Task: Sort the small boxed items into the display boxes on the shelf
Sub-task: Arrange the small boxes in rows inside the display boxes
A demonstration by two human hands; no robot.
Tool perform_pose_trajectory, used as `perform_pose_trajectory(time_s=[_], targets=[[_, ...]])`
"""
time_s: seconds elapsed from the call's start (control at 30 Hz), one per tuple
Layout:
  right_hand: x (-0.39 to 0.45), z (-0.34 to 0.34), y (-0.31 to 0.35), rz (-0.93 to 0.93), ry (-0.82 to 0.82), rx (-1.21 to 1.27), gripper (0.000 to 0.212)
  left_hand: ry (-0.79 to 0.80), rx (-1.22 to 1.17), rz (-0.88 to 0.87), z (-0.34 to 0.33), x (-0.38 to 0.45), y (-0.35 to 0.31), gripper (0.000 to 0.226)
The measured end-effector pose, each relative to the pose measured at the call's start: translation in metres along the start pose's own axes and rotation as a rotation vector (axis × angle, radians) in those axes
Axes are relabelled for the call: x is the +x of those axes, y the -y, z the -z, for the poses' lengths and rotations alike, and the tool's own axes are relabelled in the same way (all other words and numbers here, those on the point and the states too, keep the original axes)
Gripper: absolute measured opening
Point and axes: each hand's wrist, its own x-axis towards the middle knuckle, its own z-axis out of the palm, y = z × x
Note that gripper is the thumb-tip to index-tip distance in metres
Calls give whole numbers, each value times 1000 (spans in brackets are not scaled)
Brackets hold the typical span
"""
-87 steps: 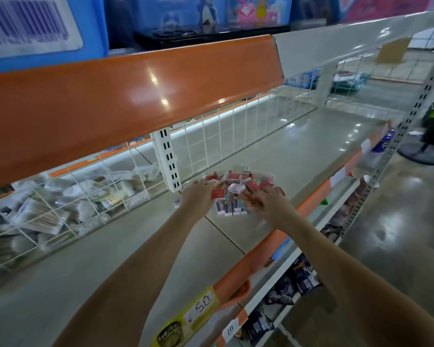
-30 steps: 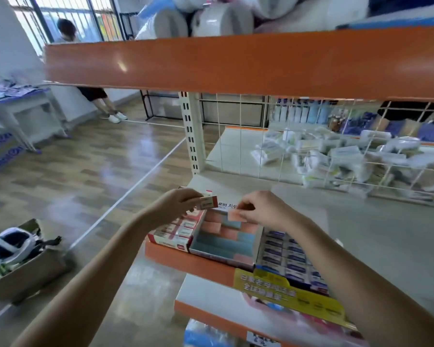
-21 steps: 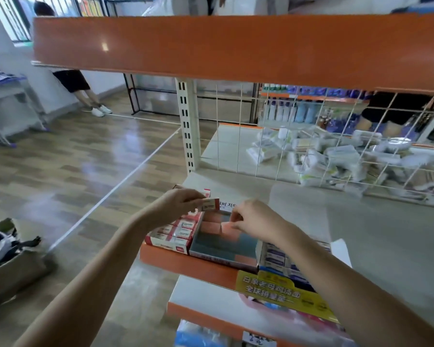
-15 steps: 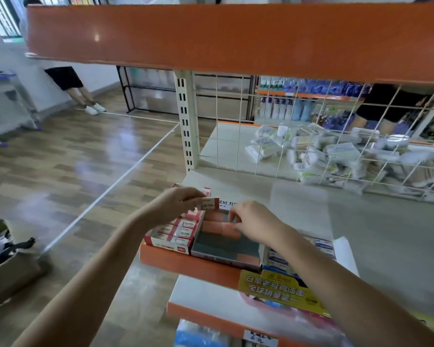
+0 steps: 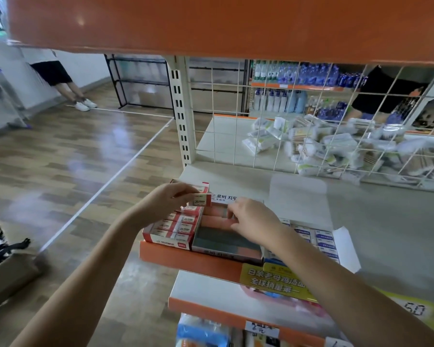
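Three display boxes sit side by side at the shelf's left front corner. The left display box [image 5: 171, 240] is red and holds rows of red-and-white small boxes. The middle display box [image 5: 226, 242] holds pink items at its back, and its dark floor shows in front. The right display box [image 5: 321, 240] holds blue-and-white small boxes. My left hand [image 5: 168, 202] pinches one red-and-white small box [image 5: 201, 199] above the left display box. My right hand [image 5: 254, 222] reaches into the middle display box, fingers curled on a pink item [image 5: 217, 222].
An orange upper shelf edge [image 5: 236, 23] hangs low overhead. A white wire grid [image 5: 311, 136] backs the shelf, with wrapped packets piled behind it. A cardboard carton [image 5: 8, 271] stands on the wooden floor at the left. A person's legs show far left.
Earlier both hands were at a loose pile of small boxes farther along the shelf. Over the last second the view tilted down slightly, and my right hand sank deeper into the middle display box.
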Motion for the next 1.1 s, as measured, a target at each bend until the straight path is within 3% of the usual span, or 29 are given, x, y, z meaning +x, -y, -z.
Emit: perform_pose_trajectory(time_s=[0.3, 0.6, 1.1], targets=[[4, 11, 7, 57, -46, -14, 24, -100, 22, 81, 26, -16, 15, 16], [16, 0, 31, 135, -48, 62, 26, 3, 285, 96, 11, -30, 12, 12], [16, 1, 26, 153, -15, 74, 23, -262, 357, 184, -23, -21, 2, 14]])
